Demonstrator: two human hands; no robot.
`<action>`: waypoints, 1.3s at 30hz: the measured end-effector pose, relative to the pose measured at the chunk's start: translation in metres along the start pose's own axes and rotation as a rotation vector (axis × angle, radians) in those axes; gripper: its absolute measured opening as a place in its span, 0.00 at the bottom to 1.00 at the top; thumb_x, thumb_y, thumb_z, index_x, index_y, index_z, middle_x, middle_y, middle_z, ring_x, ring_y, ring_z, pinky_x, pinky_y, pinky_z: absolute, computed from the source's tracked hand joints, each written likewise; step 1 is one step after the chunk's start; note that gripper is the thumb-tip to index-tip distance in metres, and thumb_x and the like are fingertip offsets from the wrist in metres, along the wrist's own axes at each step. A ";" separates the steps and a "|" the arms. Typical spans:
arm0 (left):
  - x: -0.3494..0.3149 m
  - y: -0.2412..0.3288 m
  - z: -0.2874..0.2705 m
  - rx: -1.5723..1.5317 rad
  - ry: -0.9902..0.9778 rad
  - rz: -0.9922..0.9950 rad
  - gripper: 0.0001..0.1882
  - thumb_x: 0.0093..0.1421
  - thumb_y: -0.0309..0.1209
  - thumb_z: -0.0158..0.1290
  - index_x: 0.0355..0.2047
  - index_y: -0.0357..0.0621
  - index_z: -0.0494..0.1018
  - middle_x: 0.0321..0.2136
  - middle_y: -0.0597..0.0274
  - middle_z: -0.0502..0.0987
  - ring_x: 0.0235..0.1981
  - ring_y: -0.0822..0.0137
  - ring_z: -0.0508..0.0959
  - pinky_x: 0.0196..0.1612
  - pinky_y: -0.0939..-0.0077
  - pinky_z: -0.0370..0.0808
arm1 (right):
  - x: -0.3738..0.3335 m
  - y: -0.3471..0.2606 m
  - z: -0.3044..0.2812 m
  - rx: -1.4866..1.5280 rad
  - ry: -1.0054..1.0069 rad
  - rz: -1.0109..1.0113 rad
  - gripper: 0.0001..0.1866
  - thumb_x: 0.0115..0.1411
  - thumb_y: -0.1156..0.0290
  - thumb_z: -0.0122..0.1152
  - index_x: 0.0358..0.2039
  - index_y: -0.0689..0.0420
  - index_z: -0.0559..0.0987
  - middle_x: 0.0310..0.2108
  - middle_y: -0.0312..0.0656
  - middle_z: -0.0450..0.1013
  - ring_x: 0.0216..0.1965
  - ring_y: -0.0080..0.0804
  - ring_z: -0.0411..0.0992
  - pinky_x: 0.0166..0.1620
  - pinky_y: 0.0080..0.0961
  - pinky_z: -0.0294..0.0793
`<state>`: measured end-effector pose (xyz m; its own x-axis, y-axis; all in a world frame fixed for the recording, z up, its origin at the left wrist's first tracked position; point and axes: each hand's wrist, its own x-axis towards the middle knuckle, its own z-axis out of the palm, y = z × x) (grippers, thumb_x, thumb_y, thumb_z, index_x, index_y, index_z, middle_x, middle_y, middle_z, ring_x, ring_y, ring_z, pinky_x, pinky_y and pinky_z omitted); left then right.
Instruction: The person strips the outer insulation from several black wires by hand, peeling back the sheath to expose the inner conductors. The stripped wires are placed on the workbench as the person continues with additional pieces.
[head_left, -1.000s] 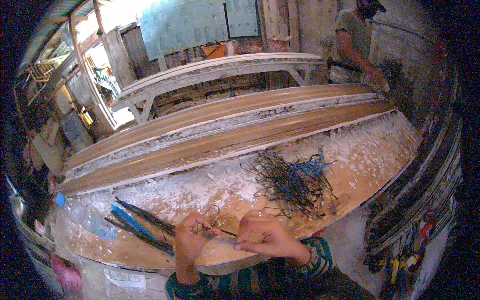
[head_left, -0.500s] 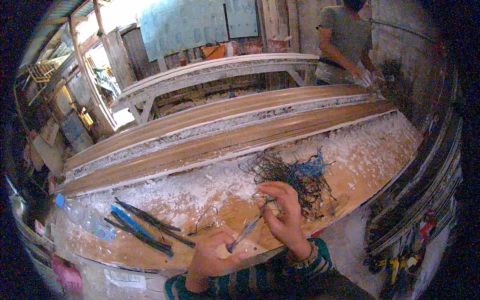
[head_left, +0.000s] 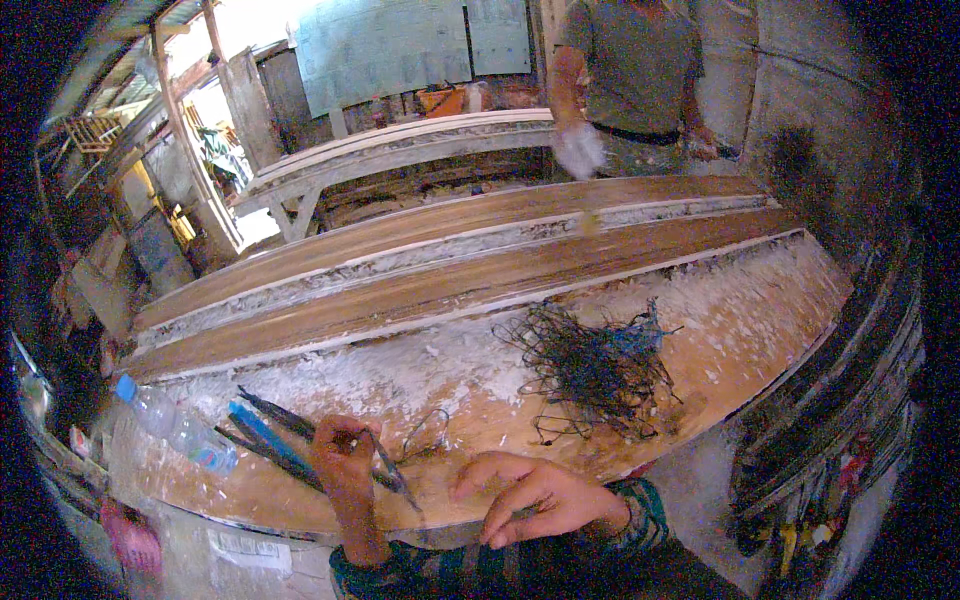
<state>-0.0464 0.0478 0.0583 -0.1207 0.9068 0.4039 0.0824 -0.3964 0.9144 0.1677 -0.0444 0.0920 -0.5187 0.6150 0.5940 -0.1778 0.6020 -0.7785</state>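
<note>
My left hand (head_left: 346, 462) is closed in a pinch over the near left of the wooden board. From its fingers a thin, grey, pointed strip (head_left: 396, 478) slants down to the right; its exact kind is unclear. Beside it my right hand (head_left: 545, 500) has its fingers apart and bent, with nothing visible between them. Behind my hands lies a tangled heap of dark cord (head_left: 590, 370) with some blue strands. Partly covered by my left hand are several black and blue bundled strips (head_left: 265, 433). A thin loop of cord (head_left: 428, 432) rests between both hands.
A clear plastic bottle (head_left: 180, 425) lies at the left on the board. White flakes (head_left: 430, 365) cover much of the wooden surface (head_left: 720, 365). A long ridged hull-like form (head_left: 450, 255) runs behind. Across it stands a person (head_left: 640, 80), near a wooden bench (head_left: 400, 140).
My hands have drawn apart: the left went up and left with the strip, the right came down toward me. The other person has straightened and shifted left.
</note>
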 end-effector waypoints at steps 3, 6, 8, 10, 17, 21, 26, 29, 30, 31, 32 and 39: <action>-0.002 0.001 -0.004 0.022 0.032 0.018 0.12 0.40 0.12 0.54 0.21 0.42 0.66 0.22 0.67 0.67 0.24 0.75 0.68 0.29 0.83 0.67 | -0.002 -0.002 0.001 -0.214 0.195 0.199 0.15 0.45 0.68 0.64 0.36 0.55 0.77 0.45 0.43 0.66 0.52 0.38 0.60 0.54 0.35 0.55; -0.011 0.008 0.005 0.044 -0.003 -0.061 0.12 0.40 0.12 0.54 0.20 0.42 0.65 0.21 0.67 0.68 0.24 0.74 0.69 0.30 0.82 0.67 | 0.004 0.003 0.002 -0.249 0.387 0.280 0.25 0.45 0.67 0.64 0.45 0.56 0.71 0.49 0.44 0.63 0.53 0.37 0.58 0.55 0.34 0.53; -0.016 0.013 0.018 -0.052 -0.047 0.069 0.12 0.41 0.13 0.54 0.19 0.42 0.65 0.20 0.66 0.69 0.24 0.74 0.70 0.30 0.82 0.68 | 0.007 0.006 0.006 -0.232 0.413 0.277 0.28 0.44 0.67 0.65 0.48 0.57 0.68 0.49 0.44 0.62 0.54 0.36 0.57 0.56 0.33 0.53; -0.023 0.018 0.030 -0.053 -0.057 0.117 0.11 0.41 0.13 0.53 0.19 0.42 0.65 0.20 0.65 0.70 0.24 0.73 0.71 0.30 0.81 0.68 | 0.008 0.010 0.010 -0.220 0.371 0.313 0.28 0.45 0.67 0.65 0.48 0.58 0.68 0.50 0.44 0.61 0.54 0.36 0.57 0.56 0.32 0.52; -0.023 0.023 0.028 0.042 -0.028 0.074 0.10 0.41 0.14 0.53 0.19 0.41 0.65 0.21 0.63 0.70 0.26 0.73 0.71 0.29 0.81 0.68 | 0.002 0.026 0.020 0.056 0.120 0.296 0.13 0.50 0.70 0.60 0.34 0.64 0.75 0.48 0.44 0.59 0.52 0.37 0.58 0.54 0.33 0.56; -0.013 0.020 0.020 -0.102 0.025 -0.027 0.10 0.41 0.14 0.53 0.20 0.41 0.65 0.20 0.65 0.70 0.24 0.75 0.69 0.27 0.82 0.67 | 0.000 0.021 0.015 0.025 0.074 0.210 0.13 0.57 0.67 0.52 0.32 0.66 0.76 0.48 0.45 0.58 0.50 0.36 0.60 0.50 0.34 0.62; -0.011 0.021 0.012 -0.188 -0.028 -0.093 0.10 0.41 0.14 0.53 0.21 0.42 0.66 0.21 0.66 0.69 0.24 0.76 0.69 0.29 0.83 0.67 | 0.003 0.010 0.016 0.095 0.146 0.201 0.19 0.60 0.60 0.43 0.37 0.64 0.76 0.48 0.45 0.58 0.49 0.39 0.60 0.52 0.37 0.59; -0.011 0.019 0.014 -0.212 -0.090 -0.069 0.10 0.43 0.14 0.53 0.22 0.42 0.66 0.21 0.65 0.70 0.26 0.75 0.71 0.31 0.83 0.68 | 0.004 0.006 0.017 -0.115 0.074 0.146 0.18 0.59 0.60 0.45 0.40 0.61 0.76 0.45 0.43 0.62 0.48 0.41 0.61 0.54 0.38 0.56; -0.010 0.018 0.015 -0.216 -0.115 -0.058 0.10 0.43 0.14 0.52 0.23 0.42 0.67 0.21 0.65 0.71 0.26 0.74 0.71 0.32 0.83 0.68 | 0.004 0.005 0.016 -0.243 0.031 0.116 0.18 0.58 0.61 0.47 0.40 0.60 0.76 0.43 0.43 0.63 0.48 0.42 0.61 0.54 0.38 0.55; -0.010 0.018 0.016 -0.191 -0.147 -0.066 0.09 0.44 0.14 0.52 0.23 0.42 0.67 0.22 0.64 0.71 0.27 0.74 0.72 0.32 0.82 0.68 | 0.003 0.005 0.016 -0.219 0.052 0.085 0.17 0.57 0.62 0.49 0.40 0.59 0.76 0.41 0.42 0.65 0.47 0.42 0.61 0.53 0.38 0.56; -0.010 0.018 0.017 -0.166 -0.179 -0.073 0.09 0.45 0.14 0.52 0.23 0.42 0.67 0.22 0.64 0.72 0.27 0.73 0.73 0.33 0.82 0.69 | 0.003 0.005 0.015 -0.196 0.074 0.053 0.16 0.55 0.63 0.51 0.39 0.59 0.77 0.39 0.40 0.66 0.47 0.42 0.62 0.53 0.38 0.57; -0.019 0.026 0.025 -0.088 -0.371 -0.063 0.08 0.47 0.15 0.52 0.25 0.40 0.67 0.23 0.62 0.74 0.27 0.73 0.73 0.33 0.81 0.69 | -0.002 0.002 0.007 -0.211 0.310 0.052 0.12 0.44 0.68 0.63 0.32 0.56 0.81 0.29 0.36 0.69 0.39 0.37 0.66 0.45 0.33 0.63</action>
<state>-0.0168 0.0236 0.0740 0.2449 0.9137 0.3245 -0.0011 -0.3344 0.9424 0.1622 -0.0483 0.0880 -0.2393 0.7531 0.6129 0.0351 0.6375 -0.7697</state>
